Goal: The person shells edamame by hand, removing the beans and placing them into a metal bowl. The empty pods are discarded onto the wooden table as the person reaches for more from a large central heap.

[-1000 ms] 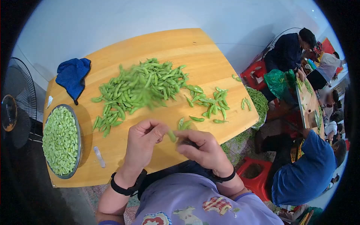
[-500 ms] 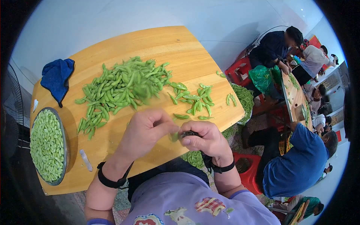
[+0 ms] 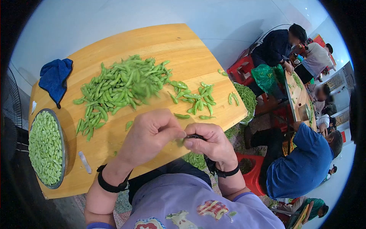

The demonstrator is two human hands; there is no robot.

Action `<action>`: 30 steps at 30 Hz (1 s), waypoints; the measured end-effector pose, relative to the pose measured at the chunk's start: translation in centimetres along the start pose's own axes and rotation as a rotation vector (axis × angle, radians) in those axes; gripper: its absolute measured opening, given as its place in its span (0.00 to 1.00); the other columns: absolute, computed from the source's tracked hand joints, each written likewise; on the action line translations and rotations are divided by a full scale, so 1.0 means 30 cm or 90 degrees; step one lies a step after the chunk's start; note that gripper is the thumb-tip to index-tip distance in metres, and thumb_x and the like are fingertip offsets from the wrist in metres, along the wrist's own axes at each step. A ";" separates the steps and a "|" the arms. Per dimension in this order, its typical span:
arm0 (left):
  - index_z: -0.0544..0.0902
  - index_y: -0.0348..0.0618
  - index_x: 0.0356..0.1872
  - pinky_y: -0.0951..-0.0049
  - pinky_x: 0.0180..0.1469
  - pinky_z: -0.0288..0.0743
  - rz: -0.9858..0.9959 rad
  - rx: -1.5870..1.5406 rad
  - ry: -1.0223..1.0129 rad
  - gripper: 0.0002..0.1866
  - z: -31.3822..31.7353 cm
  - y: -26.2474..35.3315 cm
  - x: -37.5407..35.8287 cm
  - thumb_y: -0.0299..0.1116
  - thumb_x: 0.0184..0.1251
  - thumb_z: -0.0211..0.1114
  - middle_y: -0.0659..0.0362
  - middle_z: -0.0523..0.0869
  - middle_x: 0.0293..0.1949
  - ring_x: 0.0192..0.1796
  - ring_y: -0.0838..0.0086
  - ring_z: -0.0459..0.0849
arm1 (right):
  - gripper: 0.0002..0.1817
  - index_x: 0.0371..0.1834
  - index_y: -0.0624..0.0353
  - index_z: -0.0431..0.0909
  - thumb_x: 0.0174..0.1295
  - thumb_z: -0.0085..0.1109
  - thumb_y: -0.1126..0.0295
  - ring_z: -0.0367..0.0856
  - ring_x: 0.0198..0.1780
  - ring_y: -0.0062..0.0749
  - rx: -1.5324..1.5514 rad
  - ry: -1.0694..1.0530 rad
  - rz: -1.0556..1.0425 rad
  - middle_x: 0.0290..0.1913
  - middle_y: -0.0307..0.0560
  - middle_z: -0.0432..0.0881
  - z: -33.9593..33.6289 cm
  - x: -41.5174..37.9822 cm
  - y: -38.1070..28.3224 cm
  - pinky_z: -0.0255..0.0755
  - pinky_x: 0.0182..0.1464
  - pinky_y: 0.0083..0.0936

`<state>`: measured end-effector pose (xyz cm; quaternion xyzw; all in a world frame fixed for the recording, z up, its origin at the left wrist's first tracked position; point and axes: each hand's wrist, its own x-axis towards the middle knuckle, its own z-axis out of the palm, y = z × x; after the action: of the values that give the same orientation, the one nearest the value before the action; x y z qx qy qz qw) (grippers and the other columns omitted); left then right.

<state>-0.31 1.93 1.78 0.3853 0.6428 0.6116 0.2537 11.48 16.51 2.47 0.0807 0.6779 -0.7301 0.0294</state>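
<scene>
Over the front edge of the wooden table, my two hands meet. My left hand is pinched closed on a green pod, which is blurred and partly hidden by the fingers. Closed around a small dark metal tool, my right hand touches the pod side. Behind them lies a large pile of green pods, with a smaller scatter of pods to its right. A metal bowl full of shelled beans stands at the left.
A blue cloth and a pale strip lie on the table. To the right are a basin of pods, red stools, a green bag and several people, one in a blue shirt, around another table.
My left hand has come slightly closer to my right hand, and the pod between them is now more hidden. The view has shifted slightly.
</scene>
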 end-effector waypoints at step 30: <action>0.77 0.39 0.25 0.83 0.27 0.66 -0.144 -0.306 0.046 0.07 0.044 -0.060 -0.023 0.31 0.56 0.64 0.63 0.78 0.25 0.24 0.83 0.72 | 0.04 0.28 0.65 0.76 0.49 0.59 0.77 0.71 0.21 0.22 -0.475 0.251 -0.280 0.19 0.44 0.74 0.081 0.018 0.017 0.64 0.23 0.20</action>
<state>0.82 2.24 -0.25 0.2179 0.5269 0.7277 0.3812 10.83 14.08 2.06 0.0563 0.8875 -0.3966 -0.2280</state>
